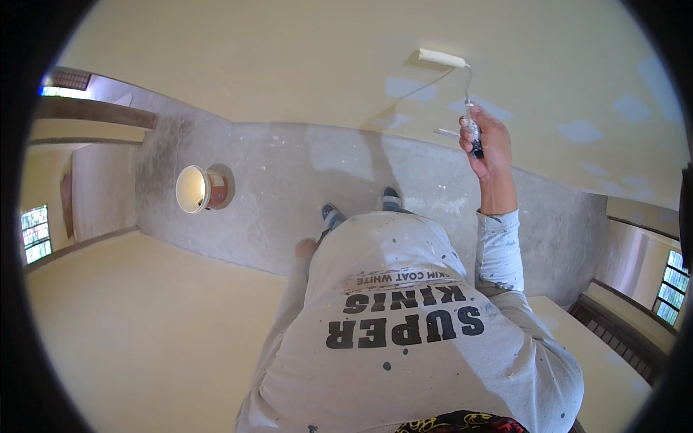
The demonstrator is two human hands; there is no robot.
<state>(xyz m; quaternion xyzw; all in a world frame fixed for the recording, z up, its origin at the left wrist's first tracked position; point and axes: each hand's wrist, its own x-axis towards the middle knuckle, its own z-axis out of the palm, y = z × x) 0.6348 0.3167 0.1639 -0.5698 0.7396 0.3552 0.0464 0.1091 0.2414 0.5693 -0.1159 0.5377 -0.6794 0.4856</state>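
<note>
My right hand (492, 141) is raised in front of the cream wall, its fingers wrapped round the handle of a small paint roller (442, 58). The roller's pale sleeve lies against or very close to the wall; I cannot tell which. A bent wire frame joins it to the paint-spotted handle. Beside my fingers a thin pale piece (446, 132) sticks out; its kind is unclear. Low at my side hangs my left hand (306, 248), its fingers mostly hidden. Several pale patches (580, 130) show on the wall (289, 65) around and right of the roller.
A white bucket (193, 189) with light paint inside stands on the grey concrete floor (289, 173) to the left. My feet (390, 198) are near the wall's base. Another cream wall (159, 310) is at the lower left. Barred windows (671, 287) show at both sides.
</note>
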